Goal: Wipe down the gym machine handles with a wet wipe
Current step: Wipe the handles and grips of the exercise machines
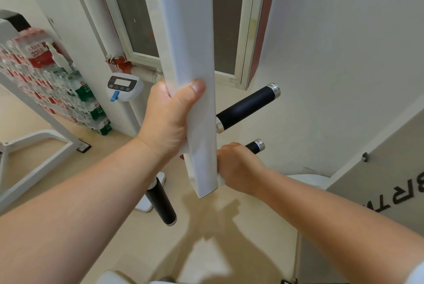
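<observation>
Gripping the white beam (195,66) of the machine, the left hand (167,121) is curled round it: thumb flat across the near face, fingers wrapped out of sight behind the far edge. The right hand (238,166) sits at 5 o'clock from the left, fist closed over the lower handle (255,146). Only that handle's black tip and chrome cap show past the knuckles, at 1 o'clock of the fist. Of the wet wipe (220,180), a small white fold shows under the heel of the right hand, touching the beam's edge; the rest is hidden in the grip. The upper handle (246,107), black with chrome ends, juts from the beam at 3 o'clock of the left hand, untouched. A third handle (161,205) lies at 7 o'clock of the beam's lower end. Stacked packs of bottled water (46,77) stand at 9 o'clock of the frame, and a white unit (125,86) with a small display sits at 9 o'clock of the left hand.
</observation>
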